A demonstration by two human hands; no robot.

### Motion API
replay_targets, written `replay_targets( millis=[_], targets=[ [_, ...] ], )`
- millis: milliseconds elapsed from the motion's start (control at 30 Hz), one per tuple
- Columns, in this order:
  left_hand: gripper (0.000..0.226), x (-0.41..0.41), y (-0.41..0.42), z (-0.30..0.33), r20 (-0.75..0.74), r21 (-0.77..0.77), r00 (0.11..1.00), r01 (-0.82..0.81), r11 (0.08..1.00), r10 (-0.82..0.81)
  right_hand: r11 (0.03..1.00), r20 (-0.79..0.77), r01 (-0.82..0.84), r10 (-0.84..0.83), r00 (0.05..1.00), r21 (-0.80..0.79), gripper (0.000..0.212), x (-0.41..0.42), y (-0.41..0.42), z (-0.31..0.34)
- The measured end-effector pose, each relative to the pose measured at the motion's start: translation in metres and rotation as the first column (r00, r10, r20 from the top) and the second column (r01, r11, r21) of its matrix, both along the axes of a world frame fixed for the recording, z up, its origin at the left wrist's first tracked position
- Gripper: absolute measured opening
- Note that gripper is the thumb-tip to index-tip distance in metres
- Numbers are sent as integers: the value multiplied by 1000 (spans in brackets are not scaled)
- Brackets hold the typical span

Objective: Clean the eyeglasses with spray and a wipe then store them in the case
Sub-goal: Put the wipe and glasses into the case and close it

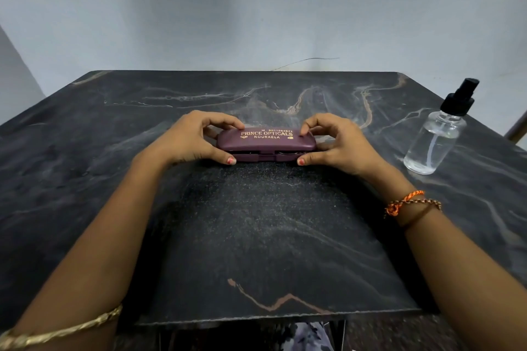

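- I see my left hand (191,138) and right hand (336,141) pinching the ends of the maroon case (266,144), mid surface (114,134), lid slightly ajar.
- Through the gap I can't identify what's inside.
- Spray bottle (436,137) stands far right.

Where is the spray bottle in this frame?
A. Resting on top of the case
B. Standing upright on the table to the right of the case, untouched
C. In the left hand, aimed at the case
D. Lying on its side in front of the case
B: the spray bottle stands upright on the table, apart from the right hand, while both hands, with the left hand, hold the case.
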State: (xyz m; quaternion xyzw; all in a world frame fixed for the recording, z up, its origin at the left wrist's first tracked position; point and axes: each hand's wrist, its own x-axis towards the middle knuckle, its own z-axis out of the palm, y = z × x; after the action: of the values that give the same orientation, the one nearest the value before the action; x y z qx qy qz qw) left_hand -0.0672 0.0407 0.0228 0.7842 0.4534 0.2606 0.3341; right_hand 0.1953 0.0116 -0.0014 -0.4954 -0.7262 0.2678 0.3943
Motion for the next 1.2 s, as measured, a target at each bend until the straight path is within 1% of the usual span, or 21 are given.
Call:
replay_targets(
  millis=[100,200,300,433,500,633,800,1033,1200],
  targets=[
    [56,1,-1,-1,-25,57,1000,-10,998,12,999,55,12,-13,998,30,47,0,-4,1],
    [60,2,-1,-2,-62,120,998,-5,993,13,995,181,17,-35,983,100,51,-1,-8,5],
    [64,4,-2,-3,-82,185,996,-17,983,32,983,298,11,-67,952,184,50,-3,-10,8],
    [62,7,-1,-5,-119,301,992,-11,953,49,971,346,-13,-72,936,238,47,-4,-12,9],
    [61,8,0,-6,-158,324,986,6,946,48,962,366,-34,-70,928,270,45,-4,-12,8],
    [61,7,1,-6,-205,332,977,20,943,51,949,394,-34,-97,914,314,45,-4,-12,6],
    [60,8,3,-6,-228,318,972,26,948,50,942,406,-35,-110,907,334,46,-5,-12,5],
    [57,8,4,-5,-226,290,973,31,957,37,943,416,-23,-125,901,332,44,-5,-11,3],
    [56,9,4,-7,-188,272,981,8,962,45,952,380,-2,-121,917,308,44,-5,-11,3]
  ],
)
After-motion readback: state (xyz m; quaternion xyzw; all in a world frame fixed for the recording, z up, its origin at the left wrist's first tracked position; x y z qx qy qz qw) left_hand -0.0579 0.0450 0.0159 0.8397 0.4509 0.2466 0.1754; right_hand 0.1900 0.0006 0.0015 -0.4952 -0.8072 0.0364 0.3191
